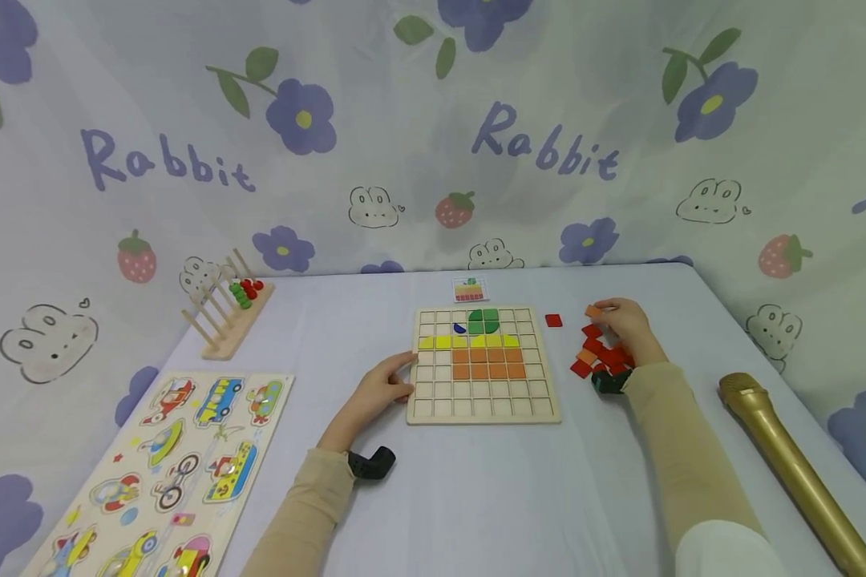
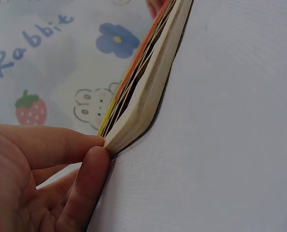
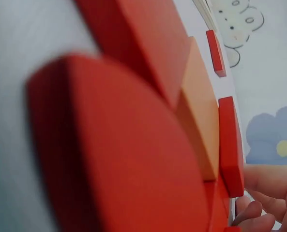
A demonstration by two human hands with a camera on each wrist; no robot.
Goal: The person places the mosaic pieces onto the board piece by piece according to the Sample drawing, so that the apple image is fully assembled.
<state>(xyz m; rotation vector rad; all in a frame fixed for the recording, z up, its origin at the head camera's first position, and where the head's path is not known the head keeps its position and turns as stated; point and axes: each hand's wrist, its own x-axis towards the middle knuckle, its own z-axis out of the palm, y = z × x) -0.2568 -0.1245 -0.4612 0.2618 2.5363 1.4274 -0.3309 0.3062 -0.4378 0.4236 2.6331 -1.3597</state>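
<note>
While a wooden grid board (image 1: 433, 409) lies in the centre of the frame, partly filled with coloured pieces (image 1: 479, 355), the left hand (image 1: 372, 394) rests its thumb and forefinger against the board's left edge, not clenched round it. Right of centre, the right hand (image 1: 631, 324) pinches at its fingertips; in the right wrist view those tips are partly hidden. Just below it sits a loose pile of red and orange pieces (image 1: 592, 346). Smallest is the pinched orange square (image 1: 592, 311), near the pile's upper end.
</note>
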